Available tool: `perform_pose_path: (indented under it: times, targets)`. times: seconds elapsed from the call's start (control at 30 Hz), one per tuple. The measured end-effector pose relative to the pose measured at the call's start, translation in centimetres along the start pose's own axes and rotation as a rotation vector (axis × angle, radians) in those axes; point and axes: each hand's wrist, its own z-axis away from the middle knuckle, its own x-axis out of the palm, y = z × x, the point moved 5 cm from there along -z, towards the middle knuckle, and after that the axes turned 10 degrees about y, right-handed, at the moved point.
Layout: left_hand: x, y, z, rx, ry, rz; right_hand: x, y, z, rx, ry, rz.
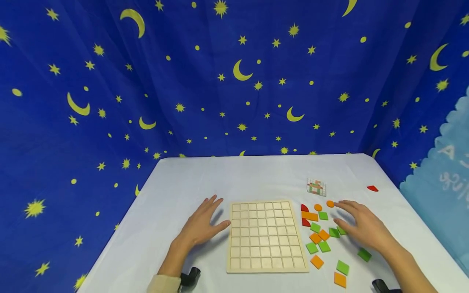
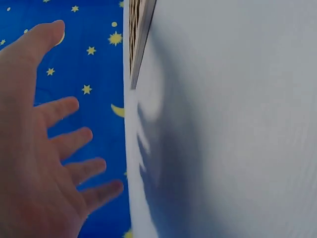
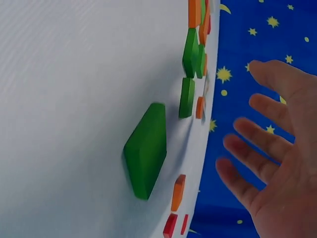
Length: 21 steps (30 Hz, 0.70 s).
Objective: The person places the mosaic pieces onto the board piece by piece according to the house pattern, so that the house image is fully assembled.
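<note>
My left hand (image 1: 199,224) hovers beside the left edge of a pale wooden grid board (image 1: 265,237), fingers spread and nothing in them. In the left wrist view, its palm and spread fingers (image 2: 72,141) stand over the white cloth, and its shadow falls there. My right hand (image 1: 360,227) is over the loose tiles at the right, fingers relaxed and holding nothing. Its fingertips are close to an orange disc (image 1: 330,204) in the head view. A green square tile (image 1: 364,254) lies below that wrist, and shows large as a green tile (image 3: 146,153) in the right wrist view.
Several green and orange tiles (image 1: 316,261) lie scattered right of the board. Red quarter-round pieces (image 1: 305,222) sit near its right edge, another red piece (image 1: 372,188) farther right. A small patterned card (image 1: 316,187) lies behind the tiles. A blue starry curtain (image 1: 256,101) surrounds the table.
</note>
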Motion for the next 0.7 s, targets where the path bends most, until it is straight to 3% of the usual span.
perform_pose_path:
  times: [0.13, 0.4, 0.57, 0.7]
  targets:
    - [0.7, 0.6, 0.0, 0.014, -0.023, 0.103, 0.3, -0.2, -0.7, 0.004, 0.001, -0.111]
    - [2.2, 0.7, 0.5, 0.061, -0.102, 0.098, 1.9, -0.8, -2.1, -0.029, -0.031, -0.198]
    - [3.2, 0.6, 0.9, 0.131, -0.173, 0.139, 3.0, -0.7, -2.4, -0.014, -0.092, -0.19]
    - [3.4, 0.3, 1.1, 0.141, -0.191, 0.164, 3.5, -0.5, -2.5, -0.022, -0.105, -0.158]
